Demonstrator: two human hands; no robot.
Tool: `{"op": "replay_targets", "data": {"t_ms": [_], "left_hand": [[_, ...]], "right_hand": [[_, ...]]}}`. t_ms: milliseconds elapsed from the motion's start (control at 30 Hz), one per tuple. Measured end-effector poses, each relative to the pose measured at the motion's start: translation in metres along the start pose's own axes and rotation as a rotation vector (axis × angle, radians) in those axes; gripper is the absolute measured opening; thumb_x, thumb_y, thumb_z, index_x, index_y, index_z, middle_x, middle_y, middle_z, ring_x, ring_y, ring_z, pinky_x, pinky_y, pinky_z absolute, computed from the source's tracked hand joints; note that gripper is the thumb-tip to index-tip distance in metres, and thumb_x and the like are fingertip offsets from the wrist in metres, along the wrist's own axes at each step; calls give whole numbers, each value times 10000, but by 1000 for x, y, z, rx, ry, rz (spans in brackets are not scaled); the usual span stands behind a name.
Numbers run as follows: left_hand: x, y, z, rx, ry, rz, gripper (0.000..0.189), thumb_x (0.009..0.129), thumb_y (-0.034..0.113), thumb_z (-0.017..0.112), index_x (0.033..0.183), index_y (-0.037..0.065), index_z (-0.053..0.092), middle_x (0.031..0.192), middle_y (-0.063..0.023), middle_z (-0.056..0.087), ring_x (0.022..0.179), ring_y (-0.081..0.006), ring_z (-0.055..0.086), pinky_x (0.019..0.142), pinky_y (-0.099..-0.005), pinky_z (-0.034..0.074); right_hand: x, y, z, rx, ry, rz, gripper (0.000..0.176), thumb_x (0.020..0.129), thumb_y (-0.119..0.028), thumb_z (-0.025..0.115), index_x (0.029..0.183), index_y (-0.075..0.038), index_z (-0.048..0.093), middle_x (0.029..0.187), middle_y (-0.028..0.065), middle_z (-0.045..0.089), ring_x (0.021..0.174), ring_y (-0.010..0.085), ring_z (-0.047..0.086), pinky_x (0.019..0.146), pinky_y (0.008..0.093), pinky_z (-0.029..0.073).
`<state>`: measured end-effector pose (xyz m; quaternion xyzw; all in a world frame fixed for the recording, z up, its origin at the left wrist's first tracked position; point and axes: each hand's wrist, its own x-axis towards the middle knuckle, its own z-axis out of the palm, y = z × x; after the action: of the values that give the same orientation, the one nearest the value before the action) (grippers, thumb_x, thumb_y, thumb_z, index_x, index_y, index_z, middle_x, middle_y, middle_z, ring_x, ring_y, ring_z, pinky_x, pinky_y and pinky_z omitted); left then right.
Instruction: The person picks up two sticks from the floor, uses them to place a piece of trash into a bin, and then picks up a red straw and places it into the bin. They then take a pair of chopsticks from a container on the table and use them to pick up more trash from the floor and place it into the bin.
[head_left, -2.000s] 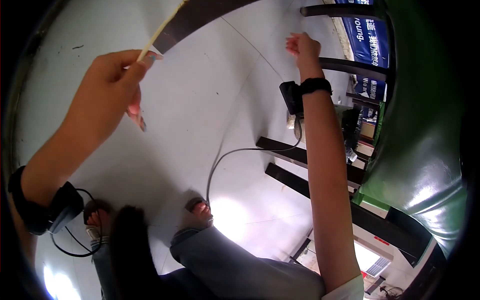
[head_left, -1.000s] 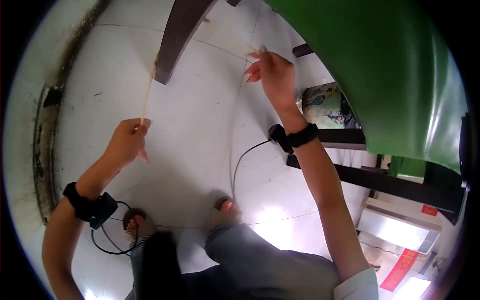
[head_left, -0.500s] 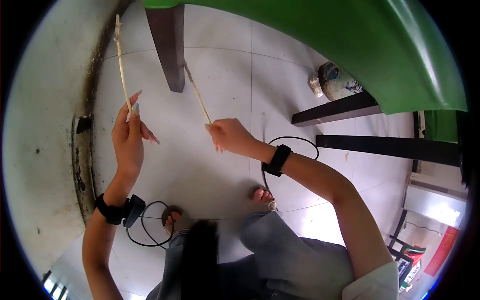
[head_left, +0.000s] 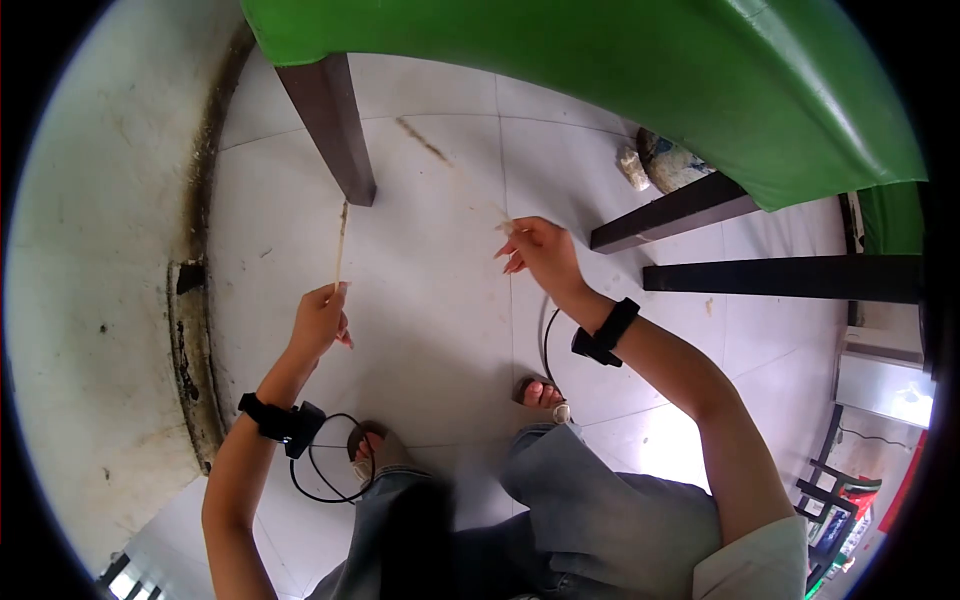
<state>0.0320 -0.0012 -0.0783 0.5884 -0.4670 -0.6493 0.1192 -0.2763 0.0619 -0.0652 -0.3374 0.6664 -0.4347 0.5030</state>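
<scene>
My left hand [head_left: 320, 318] is closed in a pinch on the lower end of a thin pale stick [head_left: 341, 245]. That stick points up and its darkened tip lies near the foot of a dark table leg [head_left: 340, 140]. Further right, my right hand [head_left: 545, 258] pinches the end of a second thin stick [head_left: 424, 141], which slants up and to the left. Its far end is dark brown, and its middle is smeared by motion. The two sticks are apart from each other. Each wrist wears a black strap with a small device.
A green cover [head_left: 560, 60] hangs over the table above. More dark legs [head_left: 780, 278] jut in from the right, near a stained round object [head_left: 672, 162] and a pale lump [head_left: 632, 168]. A scuffed wall [head_left: 90, 300] runs along the left. Black cable [head_left: 330, 497] loops by my feet.
My left hand has moved right and down with its stick. My right hand has moved right and slightly up, swinging its stick to a flatter slant. The view has shifted a little.
</scene>
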Motion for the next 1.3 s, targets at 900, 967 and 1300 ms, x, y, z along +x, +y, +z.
{"op": "replay_targets", "data": {"t_ms": [900,967,1300], "left_hand": [[-68,6,70,-194,-386,59,366,929,278,372,789,-12,545,652,-85,582,565,-165,573,562,-254,473],[-68,7,76,-157,-406,94,363,929,271,369,801,-19,547,657,-80,578,574,-166,575,565,-257,475],[-72,28,79,233,-521,201,202,870,77,436,931,-46,583,752,-107,606,690,-162,595,606,-272,484]], "right_hand": [[-61,-24,53,337,-530,371,262,889,-255,474,1013,-35,545,1054,46,551,924,123,491,808,279,400],[-65,-22,55,315,-585,360,287,889,-264,476,1026,-22,550,994,42,569,881,113,504,774,250,411],[-70,-23,55,271,-408,321,254,825,-207,561,910,27,609,851,65,601,784,116,546,777,243,426]]}}
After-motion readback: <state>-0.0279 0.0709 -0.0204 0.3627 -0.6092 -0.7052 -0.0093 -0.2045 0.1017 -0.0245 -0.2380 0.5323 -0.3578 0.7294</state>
